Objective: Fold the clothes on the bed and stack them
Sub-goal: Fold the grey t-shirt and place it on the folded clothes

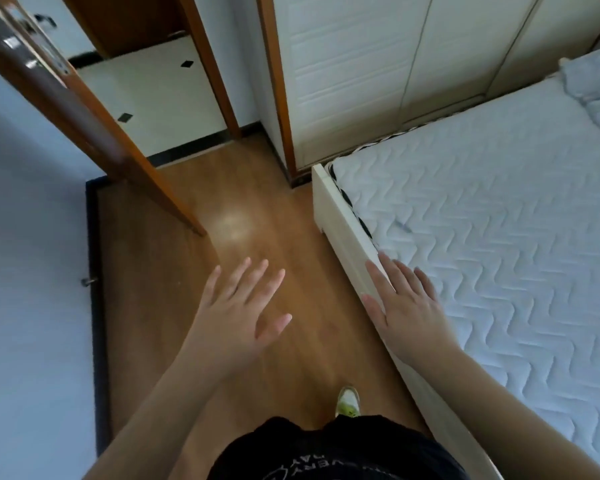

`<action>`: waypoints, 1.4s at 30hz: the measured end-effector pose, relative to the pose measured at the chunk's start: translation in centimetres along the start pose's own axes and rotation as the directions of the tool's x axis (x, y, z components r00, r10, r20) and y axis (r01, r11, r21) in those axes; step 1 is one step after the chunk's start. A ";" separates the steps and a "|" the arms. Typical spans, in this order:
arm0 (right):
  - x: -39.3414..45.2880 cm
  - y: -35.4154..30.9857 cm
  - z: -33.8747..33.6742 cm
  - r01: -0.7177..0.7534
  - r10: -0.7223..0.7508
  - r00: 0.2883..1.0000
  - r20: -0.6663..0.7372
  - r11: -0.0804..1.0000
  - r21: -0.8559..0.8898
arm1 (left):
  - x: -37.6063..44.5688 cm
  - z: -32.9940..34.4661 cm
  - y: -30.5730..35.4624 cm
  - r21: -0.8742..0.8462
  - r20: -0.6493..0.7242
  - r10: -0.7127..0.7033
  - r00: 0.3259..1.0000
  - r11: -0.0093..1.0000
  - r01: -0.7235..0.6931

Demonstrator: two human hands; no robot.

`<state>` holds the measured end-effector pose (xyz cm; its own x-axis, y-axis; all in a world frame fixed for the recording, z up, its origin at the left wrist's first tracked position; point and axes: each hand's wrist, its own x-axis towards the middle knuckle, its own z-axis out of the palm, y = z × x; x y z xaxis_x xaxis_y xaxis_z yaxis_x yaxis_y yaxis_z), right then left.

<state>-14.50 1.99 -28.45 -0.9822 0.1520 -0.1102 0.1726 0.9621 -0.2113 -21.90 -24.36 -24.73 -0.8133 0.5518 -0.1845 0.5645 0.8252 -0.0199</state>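
Note:
A bed [499, 216] with a white quilted mattress fills the right side of the view. A crumpled pale grey garment [593, 88] lies on it at the far right corner, partly cut off by the frame edge. My left hand [236, 313] hovers over the wooden floor with its fingers spread, holding nothing. My right hand [406, 306] is held flat with straight fingers over the cream bed frame's near edge, also empty. Both hands are far from the garment.
I stand on a wooden floor [201, 258] between a white wall on the left and the bed. An open brown door [84, 109] leans in at the upper left. White wardrobe doors [378, 74] stand behind the bed. My shoe [349, 401] shows below.

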 end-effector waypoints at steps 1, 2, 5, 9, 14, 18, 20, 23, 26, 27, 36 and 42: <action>1.7 -0.8 -0.6 0.020 -0.020 1.000 -0.004 1.000 0.001 | 0.5 -0.7 -0.9 -0.022 -0.025 -0.025 0.999 0.999 0.025; 3.1 -1.6 -1.1 0.034 -0.034 0.999 -0.013 0.999 -0.001 | 1.0 -1.4 -1.7 -0.035 -0.058 -0.048 0.997 0.998 0.046; 7.3 -3.9 -2.0 0.090 -0.091 0.996 -0.005 0.995 -0.039 | 2.7 -3.0 -4.6 -0.070 -0.127 -0.133 0.983 0.990 0.125; 13.9 -7.3 -2.2 0.151 -0.151 0.988 0.002 0.986 -0.065 | 6.1 -3.0 -9.0 -0.095 -0.132 -0.188 0.973 0.980 0.177; 22.4 -12.2 -1.3 0.190 -0.189 0.982 0.022 0.975 -0.111 | 11.2 -2.2 -16.2 -0.087 -0.109 -0.191 0.976 0.979 0.182; 28.3 -15.9 -1.0 0.187 -0.183 0.982 0.048 0.974 -0.131 | 15.4 -2.8 -21.8 -0.058 -0.111 -0.153 0.982 0.987 0.147; 30.8 -17.3 -1.2 0.155 -0.149 0.988 0.045 0.977 -0.145 | 17.7 -3.3 -24.5 -0.035 -0.103 -0.126 0.987 0.992 0.123; 34.2 -18.3 -1.6 0.067 -0.064 0.998 0.029 0.990 -0.125 | 21.8 -3.9 -27.9 -0.004 -0.099 -0.142 0.985 0.990 0.143; 37.8 -17.9 -2.1 -0.055 0.055 0.998 -0.005 0.993 -0.102 | 26.9 -4.9 -30.0 -0.012 -0.095 -0.140 0.985 0.990 0.140; 39.1 -17.7 -2.4 -0.066 0.066 0.998 -0.007 0.992 -0.108 | 28.6 -5.3 -30.4 -0.020 -0.089 -0.120 0.989 0.993 0.119; 53.1 -13.6 -3.7 -0.155 0.153 0.988 -0.035 0.986 -0.062 | 47.1 -8.4 -30.9 0.068 -0.086 0.097 0.992 0.994 -0.091; 60.6 -9.9 -6.1 -0.200 0.200 0.979 -0.047 0.980 -0.004 | 56.1 -11.0 -31.1 0.022 0.015 0.180 0.984 0.983 -0.180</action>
<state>-76.17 3.06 -27.05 -0.9304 0.3514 -0.1045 0.3653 0.9130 -0.1816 -86.62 -17.80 -23.63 -0.6961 0.6896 -0.1998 0.7049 0.7092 -0.0081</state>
